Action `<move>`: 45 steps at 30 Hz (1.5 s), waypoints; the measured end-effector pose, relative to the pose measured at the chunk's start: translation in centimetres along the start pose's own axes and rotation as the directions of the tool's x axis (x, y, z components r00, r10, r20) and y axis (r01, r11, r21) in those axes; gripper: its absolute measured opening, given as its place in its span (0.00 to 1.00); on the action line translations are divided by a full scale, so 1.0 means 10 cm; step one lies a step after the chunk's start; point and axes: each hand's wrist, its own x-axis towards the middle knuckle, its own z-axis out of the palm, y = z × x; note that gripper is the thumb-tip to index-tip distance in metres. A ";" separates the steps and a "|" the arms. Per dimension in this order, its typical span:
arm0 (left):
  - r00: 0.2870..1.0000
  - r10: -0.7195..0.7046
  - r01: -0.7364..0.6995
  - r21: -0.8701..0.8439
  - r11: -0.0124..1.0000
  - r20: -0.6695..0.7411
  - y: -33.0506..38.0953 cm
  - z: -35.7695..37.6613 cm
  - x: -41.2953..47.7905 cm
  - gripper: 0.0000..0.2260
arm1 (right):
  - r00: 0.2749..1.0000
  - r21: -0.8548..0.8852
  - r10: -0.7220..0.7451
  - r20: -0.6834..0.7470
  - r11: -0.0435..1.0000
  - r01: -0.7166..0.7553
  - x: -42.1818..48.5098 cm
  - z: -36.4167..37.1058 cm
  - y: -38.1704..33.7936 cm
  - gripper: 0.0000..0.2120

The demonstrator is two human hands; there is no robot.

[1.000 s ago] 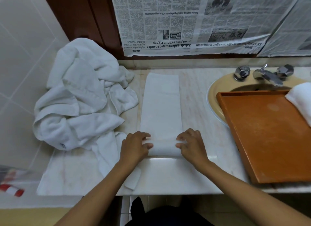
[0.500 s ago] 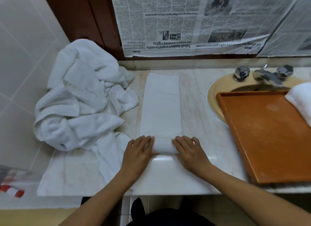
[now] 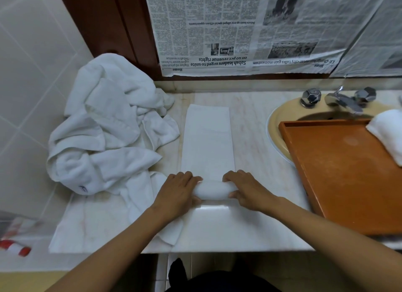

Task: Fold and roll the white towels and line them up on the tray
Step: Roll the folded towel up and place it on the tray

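Note:
A white towel folded into a long narrow strip (image 3: 207,139) lies on the marble counter, its near end rolled into a short cylinder (image 3: 214,190). My left hand (image 3: 179,191) grips the roll's left end, fingers curled over its top. My right hand (image 3: 247,188) grips the right end the same way. An orange-brown tray (image 3: 339,174) rests across the sink at the right, with one rolled white towel (image 3: 389,134) at its far right edge.
A heap of loose white towels (image 3: 108,137) fills the counter's left side against the tiled wall. The beige sink rim (image 3: 275,122) and chrome taps (image 3: 339,97) sit behind the tray. Newspaper (image 3: 250,28) covers the wall behind. The counter's front edge (image 3: 195,250) is near my arms.
Half a second ago my fingers lay flat on the towel's near end; now they curl over a thicker roll, which has moved a little farther up the strip.

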 end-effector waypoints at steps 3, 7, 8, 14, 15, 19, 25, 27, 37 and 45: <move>1.000 0.011 -0.009 -0.048 0.999 0.025 -0.01 -0.01 -0.06 0.18 | 0.988 0.150 0.115 0.105 0.980 -0.130 0.03 -0.03 -0.04 0.13; 0.974 -0.143 0.152 -0.042 0.987 0.178 0.06 -0.07 0.10 0.17 | 0.960 0.246 0.279 -0.008 0.931 -0.268 0.15 -0.01 -0.09 0.11; 0.959 -0.203 0.213 -0.027 0.977 0.199 0.08 -0.08 0.15 0.18 | 0.960 0.181 0.273 -0.060 0.949 -0.258 0.19 0.01 -0.11 0.12; 0.964 -0.256 0.256 0.013 0.967 0.067 0.09 -0.06 0.24 0.14 | 0.898 -0.205 -0.046 -0.438 0.978 -0.050 0.10 0.25 -0.27 0.17; 0.970 -0.242 0.242 -0.014 0.970 0.013 0.09 -0.05 0.21 0.13 | 0.881 -0.282 -0.131 -0.455 0.959 -0.003 0.05 0.29 -0.26 0.16; 0.963 -0.187 0.170 -0.102 0.980 -0.192 0.14 0.01 0.06 0.05 | 0.880 -0.465 -0.254 -0.402 0.884 0.043 -0.09 0.33 -0.20 0.13; 0.977 0.026 -0.025 0.009 1.000 -0.213 -0.04 0.20 -0.24 0.18 | 0.959 -0.536 -0.119 -0.257 0.843 -0.039 -0.20 0.52 -0.12 0.30; 0.989 0.026 -0.028 -0.008 1.000 -0.146 -0.09 0.18 -0.19 0.20 | 0.967 -0.532 -0.063 -0.248 0.843 -0.081 -0.17 0.53 -0.16 0.28; 0.995 -0.057 0.060 -0.039 0.997 0.077 -0.14 0.07 0.24 0.27 | 0.979 -0.462 0.023 -0.205 0.879 -0.117 0.17 0.27 -0.17 0.30; 0.909 -0.054 0.136 -0.172 0.976 0.413 -0.11 -0.11 0.25 0.17 | 0.974 -0.194 0.144 0.174 0.975 -0.110 0.10 -0.07 -0.12 0.25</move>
